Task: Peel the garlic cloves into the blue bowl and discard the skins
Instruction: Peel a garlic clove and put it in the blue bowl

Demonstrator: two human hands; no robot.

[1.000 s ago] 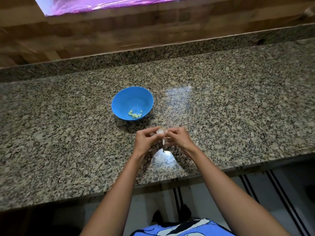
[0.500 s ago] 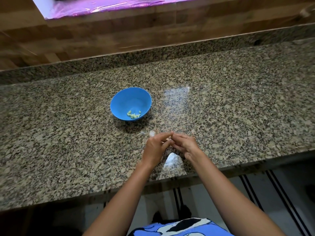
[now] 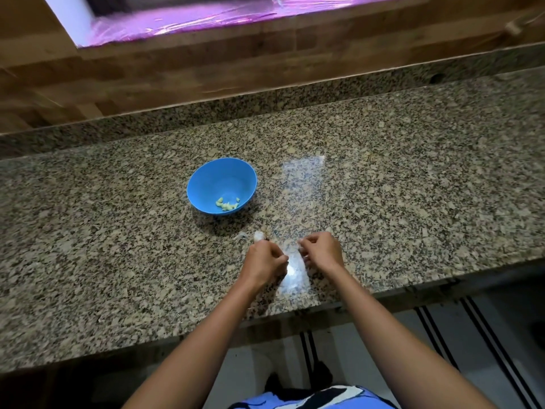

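The blue bowl [image 3: 206, 184] stands on the granite counter with several peeled pale-yellow cloves [image 3: 227, 204] in its bottom. Just in front of it a white garlic piece [image 3: 259, 236] lies on the counter, with a wisp of loose skin [image 3: 240, 237] to its left. My left hand [image 3: 264, 262] hovers right behind that piece with its fingers curled; what they hold is hidden. My right hand [image 3: 323, 250] is a hand's width to the right, its fingers curled and pinching a small pale garlic clove [image 3: 300, 246] at the fingertips.
The granite counter [image 3: 118, 246] runs left to right, with its front edge close below my hands. A low granite backsplash [image 3: 206, 113] and a wooden wall rise behind. A bright glare patch [image 3: 295, 276] lies between my wrists. The floor shows below the edge.
A second ago both hands held the garlic together above the counter. The garlic piece now lies on the counter, and my hands have drawn apart, the right one moving right.
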